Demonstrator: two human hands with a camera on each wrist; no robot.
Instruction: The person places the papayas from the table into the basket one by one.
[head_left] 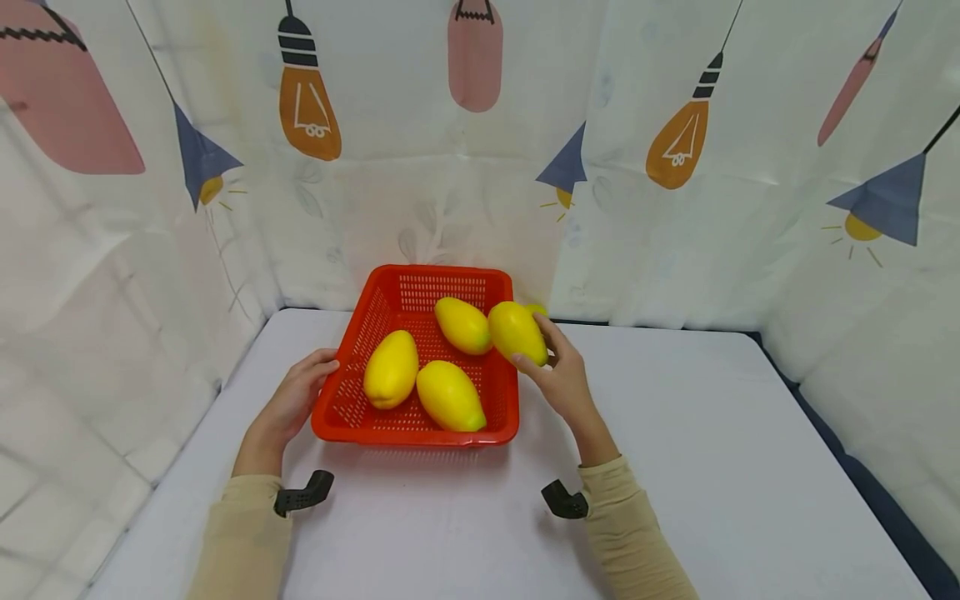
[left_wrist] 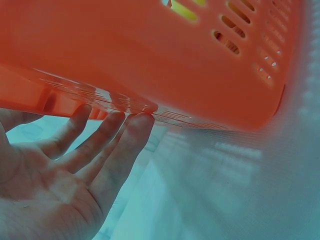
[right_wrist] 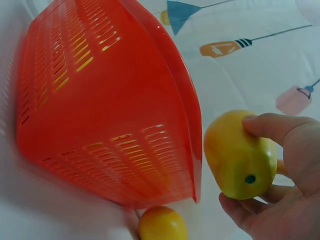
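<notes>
In the head view, a red plastic basket (head_left: 412,436) with slotted walls holds three yellow mangoes, one front left (head_left: 392,370), one front right (head_left: 452,397) and one at the back (head_left: 462,326). My left hand (head_left: 296,396) holds the basket's left side, thumb at the rim; in the left wrist view its fingertips (left_wrist: 139,125) touch the outer wall. Another mango (head_left: 516,332) is gripped between the thumb and fingers of my right hand (head_left: 561,375), raised by the basket's right rim. The right wrist view shows this mango's (right_wrist: 240,155) greenish end with a dark spot.
A further mango (right_wrist: 162,225) lies outside the basket, beyond its right side, mostly hidden in the head view. All this stands on a white-covered table (head_left: 712,450). Close behind the basket hangs a curtain (head_left: 480,192) printed with lamps and bulbs.
</notes>
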